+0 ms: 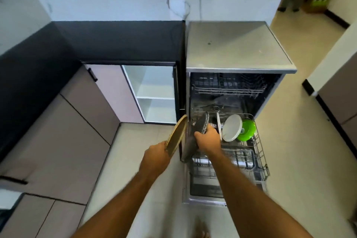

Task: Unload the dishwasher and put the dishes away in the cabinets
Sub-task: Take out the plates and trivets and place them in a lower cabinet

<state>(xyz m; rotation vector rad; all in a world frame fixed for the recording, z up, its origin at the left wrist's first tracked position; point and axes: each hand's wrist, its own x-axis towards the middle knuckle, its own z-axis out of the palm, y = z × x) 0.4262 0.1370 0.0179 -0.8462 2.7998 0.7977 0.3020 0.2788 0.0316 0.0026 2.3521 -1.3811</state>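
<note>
Head view: from the person's head, looking steeply down and forward.
Nearness: forearms close; open dishwasher (231, 121) just ahead.

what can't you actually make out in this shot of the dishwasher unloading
Head view only:
- Upper rack: in deep shadow, so whether any dishes remain there cannot be told.
- Dark plate: the right hand covers part of it, and its lower part is blurred.
- Tan plate: seen nearly edge-on, its face is hidden; the left hand covers its lower rim.
- Green item: the white bowl overlaps it, so its shape is unclear.
- Cabinet: the lower shelf's floor is cut off by the frame.
</note>
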